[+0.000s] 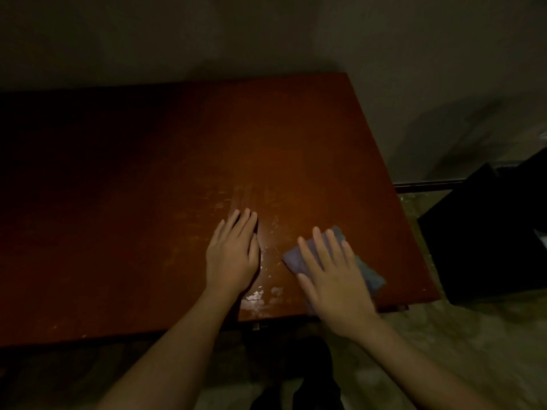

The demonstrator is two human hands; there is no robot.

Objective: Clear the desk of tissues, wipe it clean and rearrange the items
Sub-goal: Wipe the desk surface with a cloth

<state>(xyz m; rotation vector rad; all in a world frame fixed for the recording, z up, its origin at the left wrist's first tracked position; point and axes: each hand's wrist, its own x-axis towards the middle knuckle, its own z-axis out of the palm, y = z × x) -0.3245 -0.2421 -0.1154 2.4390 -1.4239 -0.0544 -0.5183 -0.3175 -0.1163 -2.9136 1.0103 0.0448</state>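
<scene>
My R hand (334, 279) lies flat on the blue cloth (291, 257) near the desk (148, 173) front edge, pressing so it rubs; L hand (231, 255) flat on desk, prob. steadying me; white bits (254, 297) near.

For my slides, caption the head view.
Right hand presses a bluish cloth on the brown desk; left hand rests flat beside.

Red-brown desk (148, 202), seemingly blue-grey cloth (293, 257)

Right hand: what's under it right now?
A blue-grey cloth lies under the flat right hand, on the wooden desk. The cloth's middle and the desk surface beneath it are covered.
</scene>
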